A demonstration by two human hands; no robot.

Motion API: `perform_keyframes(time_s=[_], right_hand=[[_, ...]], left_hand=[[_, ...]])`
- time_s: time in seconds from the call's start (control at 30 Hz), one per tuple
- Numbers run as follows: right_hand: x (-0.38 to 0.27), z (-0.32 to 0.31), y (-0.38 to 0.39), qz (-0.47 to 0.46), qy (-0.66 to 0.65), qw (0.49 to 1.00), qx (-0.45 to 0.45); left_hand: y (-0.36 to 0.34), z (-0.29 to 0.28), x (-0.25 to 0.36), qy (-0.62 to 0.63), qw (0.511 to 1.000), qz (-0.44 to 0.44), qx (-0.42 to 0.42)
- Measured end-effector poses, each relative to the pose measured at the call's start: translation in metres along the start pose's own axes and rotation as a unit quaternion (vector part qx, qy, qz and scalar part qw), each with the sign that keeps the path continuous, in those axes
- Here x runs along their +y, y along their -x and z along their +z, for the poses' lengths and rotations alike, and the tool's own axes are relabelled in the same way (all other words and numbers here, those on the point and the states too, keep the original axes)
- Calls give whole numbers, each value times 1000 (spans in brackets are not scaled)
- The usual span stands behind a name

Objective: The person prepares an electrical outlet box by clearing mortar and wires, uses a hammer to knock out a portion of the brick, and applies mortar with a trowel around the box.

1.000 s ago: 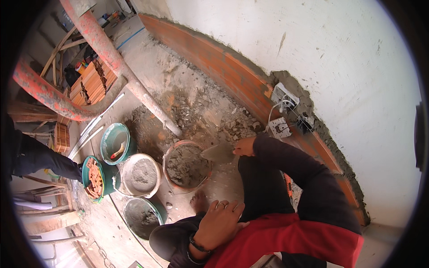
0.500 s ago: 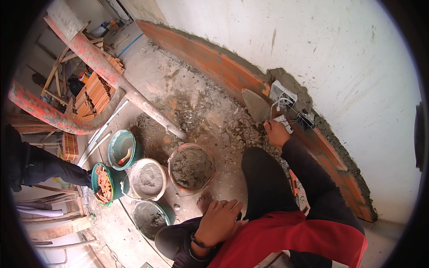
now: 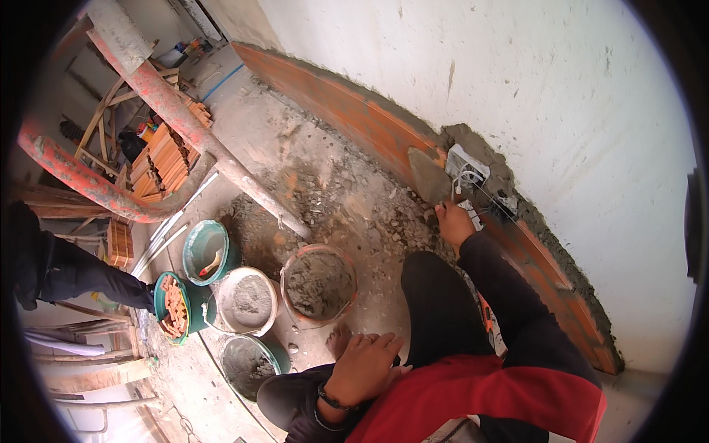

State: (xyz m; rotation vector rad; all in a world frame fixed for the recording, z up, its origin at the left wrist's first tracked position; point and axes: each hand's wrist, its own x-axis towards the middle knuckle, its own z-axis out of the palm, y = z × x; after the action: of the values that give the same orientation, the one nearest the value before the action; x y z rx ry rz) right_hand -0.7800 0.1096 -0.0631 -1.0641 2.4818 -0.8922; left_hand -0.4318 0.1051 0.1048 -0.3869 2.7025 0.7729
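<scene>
My right hand [image 3: 455, 222] is closed around the handle of a trowel beside the low brick course along the wall. The trowel's grey, mortar-smeared blade [image 3: 427, 175] stands against the face of the orange bricks [image 3: 354, 113]. Right by it, a white electrical box [image 3: 467, 165] with loose white cable sits in a patch of wet mortar [image 3: 478, 140]. Another small white fitting [image 3: 470, 213] is partly behind my right hand. Across my lap lies my left hand [image 3: 362, 373], its fingers stretched out and holding nothing.
Left of my legs stand a bucket of mortar [image 3: 323, 247], a white bucket [image 3: 275, 300] and several green buckets, one with brick pieces [image 3: 173, 310]. Rubble [image 3: 310, 196] covers the floor. Red metal tubing [image 3: 173, 103] crosses the upper left. Another person's leg [image 3: 96, 277] is at far left.
The view has shifted slightly. My right hand and the trowel have moved a little along the brick face, the blade now showing narrower. My left hand stays on my lap.
</scene>
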Motion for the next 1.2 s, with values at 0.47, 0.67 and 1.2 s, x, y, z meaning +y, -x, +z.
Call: perform_keyframes(time_s=[0.47,0.67,1.2], right_hand=[[-9,-11,21,15,50,998,21],[-4,-3,19,17,27,999,35],[4,15,20,-30,13,994,100]], left_hand=[[2,2,1,-15,1000,0,-5],[3,7,-5,7,1000,-1,-2],[12,14,-6,-5,999,6,40]])
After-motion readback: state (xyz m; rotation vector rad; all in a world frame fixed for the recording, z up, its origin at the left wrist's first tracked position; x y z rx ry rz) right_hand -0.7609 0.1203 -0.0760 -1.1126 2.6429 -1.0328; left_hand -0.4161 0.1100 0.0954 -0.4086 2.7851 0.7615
